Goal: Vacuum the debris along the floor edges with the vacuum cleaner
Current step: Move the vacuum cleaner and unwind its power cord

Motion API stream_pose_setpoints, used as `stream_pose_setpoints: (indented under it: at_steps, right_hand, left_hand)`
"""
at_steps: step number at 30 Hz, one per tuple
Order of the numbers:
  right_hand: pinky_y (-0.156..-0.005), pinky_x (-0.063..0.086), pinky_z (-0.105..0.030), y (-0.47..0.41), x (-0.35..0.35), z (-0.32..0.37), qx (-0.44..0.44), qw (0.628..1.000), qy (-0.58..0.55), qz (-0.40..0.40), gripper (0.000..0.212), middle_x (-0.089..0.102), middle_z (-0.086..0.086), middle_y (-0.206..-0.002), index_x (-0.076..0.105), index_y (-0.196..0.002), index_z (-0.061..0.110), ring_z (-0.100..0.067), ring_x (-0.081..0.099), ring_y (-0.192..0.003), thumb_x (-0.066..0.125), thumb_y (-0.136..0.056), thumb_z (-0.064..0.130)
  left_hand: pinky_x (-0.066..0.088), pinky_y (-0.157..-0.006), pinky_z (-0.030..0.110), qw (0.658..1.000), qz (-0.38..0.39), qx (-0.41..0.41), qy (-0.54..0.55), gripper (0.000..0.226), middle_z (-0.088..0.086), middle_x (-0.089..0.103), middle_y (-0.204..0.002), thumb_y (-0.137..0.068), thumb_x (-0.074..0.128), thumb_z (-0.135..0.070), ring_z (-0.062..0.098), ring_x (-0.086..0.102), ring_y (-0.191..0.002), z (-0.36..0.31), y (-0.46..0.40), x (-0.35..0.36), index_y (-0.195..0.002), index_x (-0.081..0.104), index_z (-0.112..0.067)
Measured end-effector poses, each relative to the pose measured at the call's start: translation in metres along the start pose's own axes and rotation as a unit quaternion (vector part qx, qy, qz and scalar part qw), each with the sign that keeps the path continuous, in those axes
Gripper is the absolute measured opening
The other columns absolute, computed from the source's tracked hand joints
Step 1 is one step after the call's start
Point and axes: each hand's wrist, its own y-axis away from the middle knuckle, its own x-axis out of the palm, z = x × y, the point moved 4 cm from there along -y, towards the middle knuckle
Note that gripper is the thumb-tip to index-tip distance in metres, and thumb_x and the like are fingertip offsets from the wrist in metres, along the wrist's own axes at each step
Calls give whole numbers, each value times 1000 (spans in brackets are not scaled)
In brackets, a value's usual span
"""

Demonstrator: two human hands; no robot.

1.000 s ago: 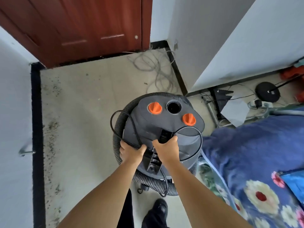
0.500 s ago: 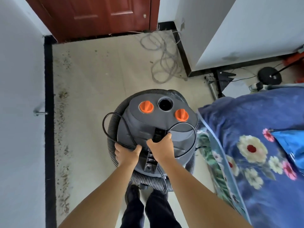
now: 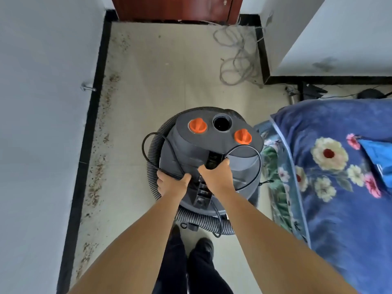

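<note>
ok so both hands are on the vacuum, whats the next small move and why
Probably set the grey drum vacuum cleaner down and free its ribbed grey hose. Both the left hand and right hand grip its top, the hose is coiled around it, and the brown debris lies along the black skirting.

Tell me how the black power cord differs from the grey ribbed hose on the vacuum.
The black power cord is thin and smooth; the grey ribbed hose is thick and corrugated. The cord loops loosely over the lid, while the hose is wound round the body. Both are coiled on the vacuum cleaner.
</note>
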Motion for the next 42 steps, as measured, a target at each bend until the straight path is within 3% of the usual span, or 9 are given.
stream_pose_setpoints:
  at_steps: [6,11,16,22,27,38,42]
  right_hand:
    - [-76,55,-47,62,11,-56,-15,1000,9,0,42,58,-16,-108,39,-103,10,-35,55,-107,66,-75,27]
    - [-68,51,-40,116,26,-103,-12,1000,9,1,43,58,-17,-109,38,-103,10,-35,56,-106,66,-76,27]
    - [-80,55,-48,168,28,-155,-12,999,30,1,47,59,-17,-109,39,-104,9,-36,57,-106,67,-73,29]
    - [-72,55,-43,227,18,-221,-21,999,45,21,42,60,-16,-104,38,-98,11,-34,58,-102,67,-73,29]
    - [-54,43,-30,267,12,-268,-35,998,43,29,38,59,-17,-105,37,-95,14,-35,58,-101,65,-74,28]
    - [-70,55,-43,359,11,-358,-10,999,42,4,43,60,-16,-104,39,-100,12,-35,58,-102,65,-72,30]
    - [-57,48,-34,386,6,-388,-17,999,42,16,42,61,-18,-104,40,-100,11,-30,62,-89,66,-73,29]
  left_hand:
    - [33,-109,51,1000,-9,2,-2,99,16,24,-151,-82,69,-40,37,28,-136,75,39,-9,-151,5,-12]
    - [33,-109,51,1000,-5,10,4,97,16,25,-150,-81,70,-40,37,29,-136,141,69,-23,-150,8,-12]
    - [31,-110,49,1000,-7,0,10,100,15,21,-153,-82,69,-41,36,26,-138,208,106,-23,-151,3,-12]
    - [29,-111,50,999,-13,-22,21,101,15,19,-154,-82,68,-43,35,24,-139,287,161,-12,-152,1,-12]
    - [32,-109,52,998,-31,-31,40,99,14,23,-151,-80,69,-42,35,27,-137,344,200,0,-150,6,-13]
    - [30,-108,49,1000,-25,-6,17,100,13,20,-154,-82,68,-42,33,23,-140,450,258,0,-152,2,-13]
    - [26,-111,49,999,-25,-11,34,104,13,14,-157,-82,68,-43,33,17,-143,484,284,5,-152,-2,-12]
